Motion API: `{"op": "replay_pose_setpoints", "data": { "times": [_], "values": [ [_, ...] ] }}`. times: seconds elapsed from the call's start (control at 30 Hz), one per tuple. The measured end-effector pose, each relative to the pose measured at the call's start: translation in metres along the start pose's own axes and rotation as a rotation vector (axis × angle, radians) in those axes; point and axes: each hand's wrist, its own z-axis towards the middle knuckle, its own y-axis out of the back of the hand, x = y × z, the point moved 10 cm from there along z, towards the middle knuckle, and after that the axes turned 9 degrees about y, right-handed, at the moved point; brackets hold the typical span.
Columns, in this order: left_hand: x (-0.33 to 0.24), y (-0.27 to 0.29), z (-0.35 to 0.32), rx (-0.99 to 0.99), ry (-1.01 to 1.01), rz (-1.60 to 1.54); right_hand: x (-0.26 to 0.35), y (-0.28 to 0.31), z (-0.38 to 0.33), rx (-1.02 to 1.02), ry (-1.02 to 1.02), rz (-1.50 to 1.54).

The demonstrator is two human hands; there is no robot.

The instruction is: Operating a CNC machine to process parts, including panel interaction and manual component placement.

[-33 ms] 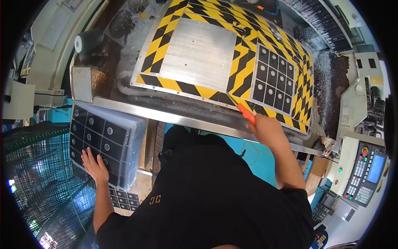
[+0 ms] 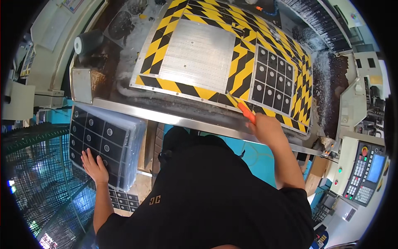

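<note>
My left hand lies flat, fingers spread, on the top of a stack of clear plastic sheets marked with black squares and pale rings. In my right hand is an orange-handled tool with a thin metal end; what kind it is I cannot make out. Its end reaches the striped front border of a metal bed, between a bare silver plate and a black panel with pale rings. Whether the end touches the border I cannot tell.
Yellow-and-black striped tape frames the bed. A metal ledge runs between me and the machine. A dark cylinder lies at the far left. White debris lies around the bed. To the right stands a control panel with keys and a red button.
The tool's thin end has shifted slightly away from me and to the left. My left hand keeps its place on the stack.
</note>
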Motion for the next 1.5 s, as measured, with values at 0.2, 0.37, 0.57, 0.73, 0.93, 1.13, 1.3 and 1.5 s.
{"op": "replay_pose_setpoints", "data": {
  "times": [0.2,0.37,0.57,0.73,0.93,1.13,1.3,1.5],
  "values": [
    [-0.011,-0.002,0.006,0.005,-0.01,0.006,-0.099,0.05,0.11,-0.237,-0.19,0.256],
    [-0.007,0.003,0.001,-0.01,0.011,-0.012,-0.094,0.023,0.171,-0.18,-0.199,0.33],
    [-0.013,0.011,-0.001,0.016,0.04,-0.032,0.09,-0.022,0.19,-0.096,0.231,0.138],
    [-0.015,0.01,0.003,0.018,0.032,-0.04,0.031,0.027,0.268,-0.186,0.039,0.58],
    [-0.011,0.009,0.003,0.023,0.057,-0.025,-0.059,-0.012,0.209,-0.342,-0.068,0.563],
    [-0.012,0.011,0.001,-0.005,0.036,-0.031,-0.078,0.005,0.115,-0.359,-0.142,0.5],
    [-0.01,0.007,-0.001,-0.003,0.029,-0.018,0.084,0.004,0.055,-0.136,0.19,0.169],
    [-0.014,0.001,0.008,0.02,0.021,-0.041,0.075,-0.003,0.02,-0.11,0.279,0.106]
  ]
}}
